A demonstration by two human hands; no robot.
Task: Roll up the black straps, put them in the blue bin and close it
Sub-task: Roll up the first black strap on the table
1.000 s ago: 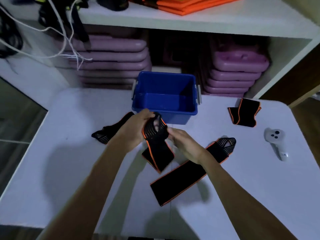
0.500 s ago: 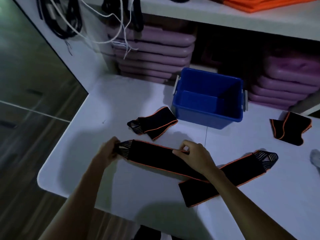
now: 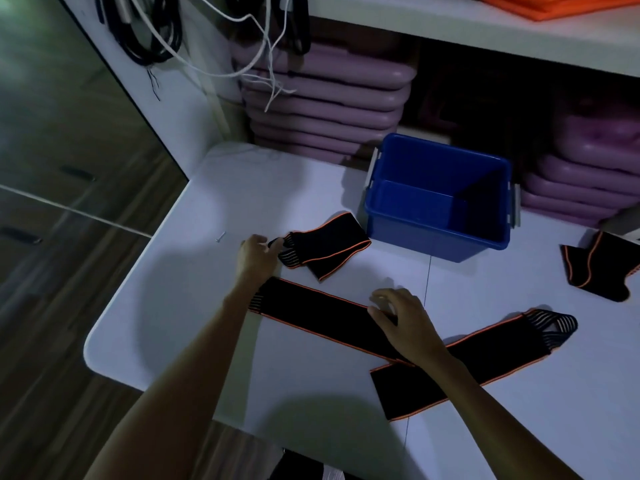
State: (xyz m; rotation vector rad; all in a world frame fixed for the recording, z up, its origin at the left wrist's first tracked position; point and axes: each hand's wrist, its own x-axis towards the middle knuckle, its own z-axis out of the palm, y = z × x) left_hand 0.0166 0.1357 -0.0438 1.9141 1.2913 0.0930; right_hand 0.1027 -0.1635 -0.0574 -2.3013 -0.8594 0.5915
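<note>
Since the picture half a second ago, the left hand (image 3: 258, 252) has let go of the flat strap's striped end and shifted up toward the folded strap (image 3: 325, 249) at mid-frame, its fingers loosely curled and touching that strap's striped tip, though whether they grip it I cannot tell. Meanwhile the right hand (image 3: 403, 320) stays on the flat strap (image 3: 311, 311), fingers spread and bent, fingertips pressing its upper orange edge to the white table (image 3: 180, 271). That strap lies stretched out across the centre of the frame, its right end crossing over a second long strap (image 3: 491, 355) that runs from lower centre up to a striped end at right. A 4th strap (image 3: 599, 268), folded, sits at the right edge. All 4 are black with orange edging and none is rolled. The blue bin (image 3: 436, 233) stands open at upper centre right, just beside the folded strap, with nothing visible inside it. Behind it, purple stacked pads (image 3: 322, 98) fill the shelf, and white cords (image 3: 263, 46) hang at the upper left. No brand, label or writing can be read anywhere.
</note>
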